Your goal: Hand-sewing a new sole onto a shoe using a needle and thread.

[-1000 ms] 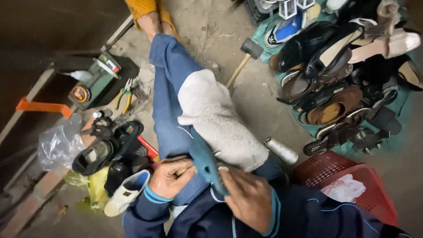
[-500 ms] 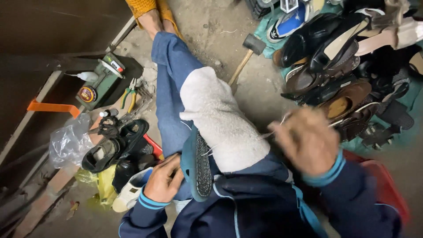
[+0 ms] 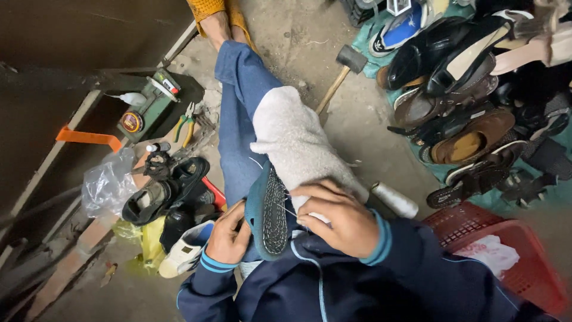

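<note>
Teal shoe [image 3: 266, 210] stands sole-up on the lap, beside the grey cloth [image 3: 295, 142]. Left hand [image 3: 228, 235] grips its edge; right hand [image 3: 336, 216] pinches thread [image 3: 286, 210] at the sole.

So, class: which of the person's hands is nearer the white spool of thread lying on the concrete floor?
The right hand. It rests on the teal shoe's edge, just left of the white spool of thread; the left hand grips the shoe's far side.

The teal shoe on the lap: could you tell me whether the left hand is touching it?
Touching. The head view shows the left hand gripping the edge of the teal shoe, its fingers wrapped against the sole's side with no gap.
</note>
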